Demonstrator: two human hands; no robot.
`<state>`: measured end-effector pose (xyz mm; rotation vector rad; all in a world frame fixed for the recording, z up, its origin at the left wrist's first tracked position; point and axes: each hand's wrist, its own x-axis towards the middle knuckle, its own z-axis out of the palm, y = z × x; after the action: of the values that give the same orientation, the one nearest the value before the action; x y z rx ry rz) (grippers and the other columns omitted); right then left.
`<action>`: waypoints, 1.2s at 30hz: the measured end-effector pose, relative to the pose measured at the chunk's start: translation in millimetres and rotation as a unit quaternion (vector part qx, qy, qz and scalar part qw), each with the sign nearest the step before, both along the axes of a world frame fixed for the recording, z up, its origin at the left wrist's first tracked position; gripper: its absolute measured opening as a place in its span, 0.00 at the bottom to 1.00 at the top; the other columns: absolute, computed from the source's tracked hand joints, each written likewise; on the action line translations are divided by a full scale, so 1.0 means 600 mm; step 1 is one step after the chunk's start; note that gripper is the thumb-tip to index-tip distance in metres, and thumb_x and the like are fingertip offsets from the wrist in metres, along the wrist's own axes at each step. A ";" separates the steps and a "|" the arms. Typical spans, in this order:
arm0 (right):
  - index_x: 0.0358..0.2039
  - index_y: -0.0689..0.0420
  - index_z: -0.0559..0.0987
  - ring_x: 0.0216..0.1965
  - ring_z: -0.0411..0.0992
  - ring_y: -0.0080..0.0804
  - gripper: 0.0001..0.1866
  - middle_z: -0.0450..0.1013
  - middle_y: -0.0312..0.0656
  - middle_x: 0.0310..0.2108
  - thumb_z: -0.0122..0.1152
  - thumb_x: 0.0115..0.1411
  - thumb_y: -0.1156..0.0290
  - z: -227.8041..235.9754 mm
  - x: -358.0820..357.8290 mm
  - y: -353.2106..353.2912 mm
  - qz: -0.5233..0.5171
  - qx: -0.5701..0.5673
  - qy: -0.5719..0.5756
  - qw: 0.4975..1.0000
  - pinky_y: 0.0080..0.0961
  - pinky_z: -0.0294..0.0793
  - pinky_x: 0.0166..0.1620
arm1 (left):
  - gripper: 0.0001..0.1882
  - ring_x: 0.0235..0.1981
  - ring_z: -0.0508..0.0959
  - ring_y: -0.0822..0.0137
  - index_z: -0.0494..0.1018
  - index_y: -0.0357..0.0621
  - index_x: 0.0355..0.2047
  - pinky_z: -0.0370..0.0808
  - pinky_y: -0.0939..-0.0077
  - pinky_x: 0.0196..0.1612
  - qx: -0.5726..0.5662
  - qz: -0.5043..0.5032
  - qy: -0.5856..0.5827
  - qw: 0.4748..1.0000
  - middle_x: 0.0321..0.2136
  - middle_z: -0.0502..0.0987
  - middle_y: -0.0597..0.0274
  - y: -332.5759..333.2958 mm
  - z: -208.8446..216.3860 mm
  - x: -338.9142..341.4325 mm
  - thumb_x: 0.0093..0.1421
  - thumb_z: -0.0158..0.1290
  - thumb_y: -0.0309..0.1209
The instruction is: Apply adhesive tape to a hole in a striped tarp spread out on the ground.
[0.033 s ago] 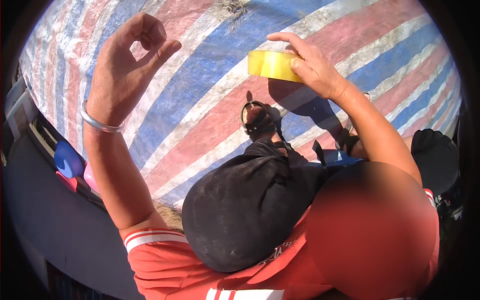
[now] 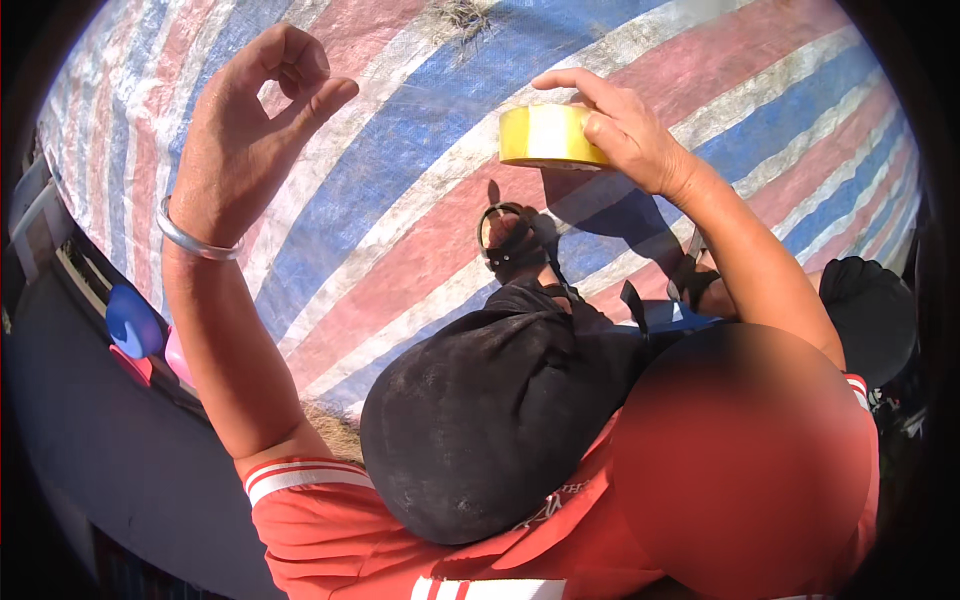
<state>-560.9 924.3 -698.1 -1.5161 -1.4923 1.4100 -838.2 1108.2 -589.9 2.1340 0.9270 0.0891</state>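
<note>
My right hand (image 2: 625, 135) grips a roll of yellow tape (image 2: 548, 135) between its thumb and fingers, index finger stretched out along the top. Across from it, at upper left, my left hand (image 2: 268, 110) is raised with its fingers curled in toward the thumb. A faint clear strip of tape runs from the roll toward this hand in the earlier frame; now it hardly shows. Both hands are over a sheet (image 2: 400, 190) striped red, white and blue. A silver bangle (image 2: 195, 243) circles my left wrist.
My black-trousered knees (image 2: 470, 420) are bent beneath my arms, and a sandalled foot (image 2: 510, 235) rests on the sheet. Dry grass (image 2: 462, 18) lies at the far edge. Blue (image 2: 135, 320) and pink (image 2: 180, 355) plastic things stand at the left, beside dark grey ground (image 2: 100, 440).
The tape roll has tipped slightly and dropped a little, so its lower rim shows. My left hand has hardly moved. The clear strip has become harder to see.
</note>
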 end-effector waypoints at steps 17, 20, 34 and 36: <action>0.48 0.56 0.72 0.43 0.74 0.39 0.26 0.74 0.48 0.40 0.53 0.61 0.47 -0.044 0.057 0.027 0.228 -0.174 -0.086 0.954 0.35 0.72 0.47 | 0.17 0.32 0.69 0.75 0.71 0.47 0.27 0.68 0.77 0.41 -0.107 0.023 -0.056 0.992 0.25 0.69 0.72 -0.049 -0.127 0.015 0.61 0.62 0.44; 0.44 0.58 0.74 0.42 0.74 0.43 0.22 0.75 0.49 0.39 0.51 0.64 0.51 -0.055 0.064 0.042 0.241 -0.279 -0.106 0.924 0.36 0.73 0.46 | 0.18 0.31 0.70 0.74 0.72 0.45 0.28 0.69 0.75 0.40 -0.122 0.014 -0.055 0.991 0.25 0.71 0.69 -0.058 -0.139 0.028 0.62 0.61 0.45; 0.61 0.58 0.60 0.44 0.74 0.51 0.46 0.75 0.53 0.40 0.73 0.49 0.49 -0.034 -0.055 -0.055 -0.025 0.079 -0.386 0.919 0.43 0.73 0.47 | 0.16 0.31 0.69 0.73 0.69 0.44 0.27 0.68 0.76 0.38 -0.185 0.056 -0.053 0.980 0.25 0.69 0.69 -0.053 -0.146 0.058 0.64 0.59 0.41; 0.64 0.56 0.57 0.43 0.76 0.53 0.49 0.75 0.54 0.40 0.73 0.50 0.47 -0.051 -0.077 -0.034 -0.014 0.029 -0.377 0.926 0.44 0.75 0.46 | 0.16 0.31 0.69 0.73 0.69 0.42 0.27 0.68 0.77 0.39 -0.147 0.037 -0.047 0.987 0.26 0.69 0.69 -0.058 -0.136 0.063 0.64 0.59 0.39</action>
<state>-607.2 903.9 -728.9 -2.1662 -1.8970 0.7607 -800.2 1073.4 -671.4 1.8088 0.9034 0.0829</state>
